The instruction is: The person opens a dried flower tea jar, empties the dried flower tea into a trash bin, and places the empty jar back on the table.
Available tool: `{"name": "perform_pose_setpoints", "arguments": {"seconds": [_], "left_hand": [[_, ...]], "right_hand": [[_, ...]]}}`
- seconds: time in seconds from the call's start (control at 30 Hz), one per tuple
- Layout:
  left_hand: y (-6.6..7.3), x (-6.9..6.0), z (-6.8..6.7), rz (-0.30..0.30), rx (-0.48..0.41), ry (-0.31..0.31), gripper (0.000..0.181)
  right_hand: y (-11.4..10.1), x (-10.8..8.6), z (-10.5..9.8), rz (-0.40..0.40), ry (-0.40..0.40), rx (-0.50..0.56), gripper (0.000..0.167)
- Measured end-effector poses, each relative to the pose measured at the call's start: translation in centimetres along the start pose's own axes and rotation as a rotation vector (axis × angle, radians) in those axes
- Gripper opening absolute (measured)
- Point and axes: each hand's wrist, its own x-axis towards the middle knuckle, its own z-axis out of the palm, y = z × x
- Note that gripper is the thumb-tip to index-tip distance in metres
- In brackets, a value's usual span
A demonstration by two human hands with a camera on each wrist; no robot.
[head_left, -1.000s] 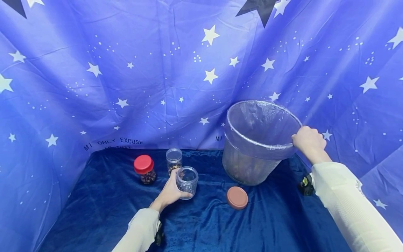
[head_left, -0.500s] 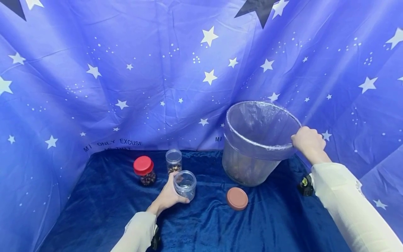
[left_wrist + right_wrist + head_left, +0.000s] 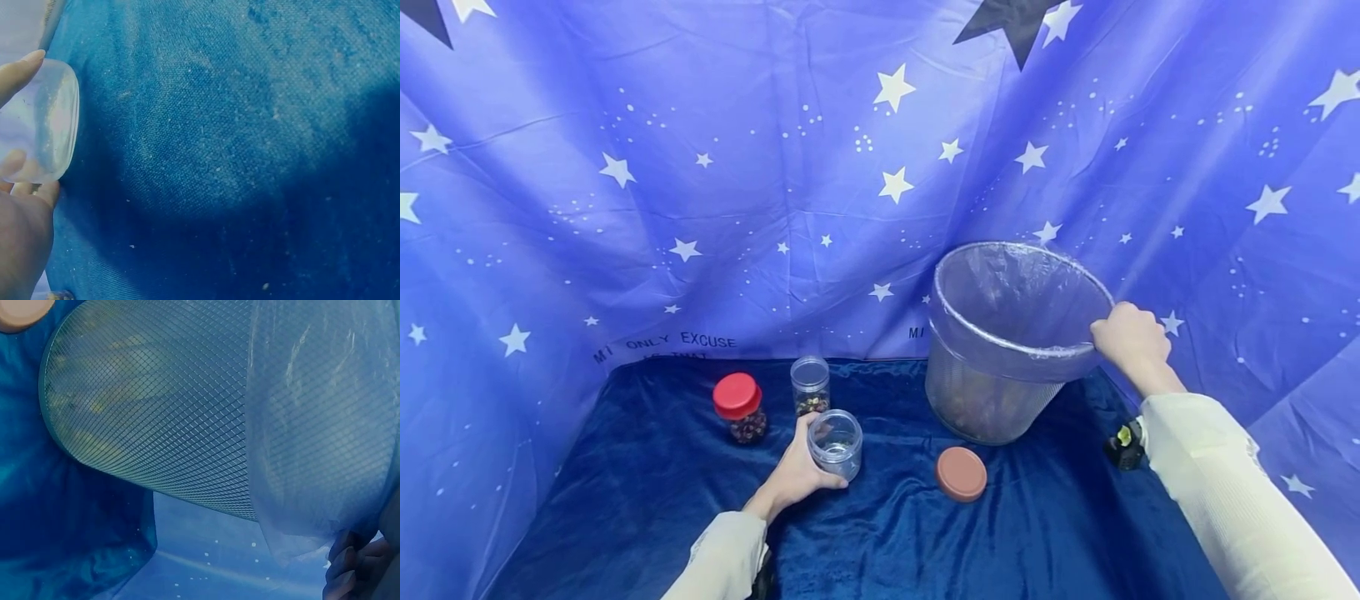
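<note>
My left hand point(image 3: 799, 468) grips a clear lidless jar point(image 3: 842, 457) around its side, thumb in front and fingers behind. In the left wrist view the jar point(image 3: 53, 125) appears see-through, its base close to the cloth. My right hand point(image 3: 1131, 343) holds the rim of a mesh wastebasket point(image 3: 985, 400) lined with a thin clear bag point(image 3: 1045, 362). The right wrist view shows curled fingers point(image 3: 342, 572) at the bag's folded edge. A brownish-pink round lid point(image 3: 961, 474) lies on the cloth between the jar and the wastebasket.
Behind the left hand stands a clear jar point(image 3: 811, 387) partly filled with small dark and tan pieces. To its left is a red-lidded jar point(image 3: 739, 407) of dark pieces. Dark blue cloth point(image 3: 880, 542) covers the surface; a starry curtain point(image 3: 775, 167) hangs behind.
My left hand has drawn the clear jar slightly left and toward me. The right hand keeps its hold on the wastebasket rim, and the view has shifted slightly.
</note>
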Motion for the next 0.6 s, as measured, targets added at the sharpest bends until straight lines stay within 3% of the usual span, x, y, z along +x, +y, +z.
{"name": "perform_pose_setpoints", "arguments": {"seconds": [0.6], "left_hand": [[0.14,-0.31,0.22,0.006,-0.01,0.01,0.106]], "right_hand": [[0.52,-0.12,-0.75,-0.076,0.001,0.024,0.036]]}}
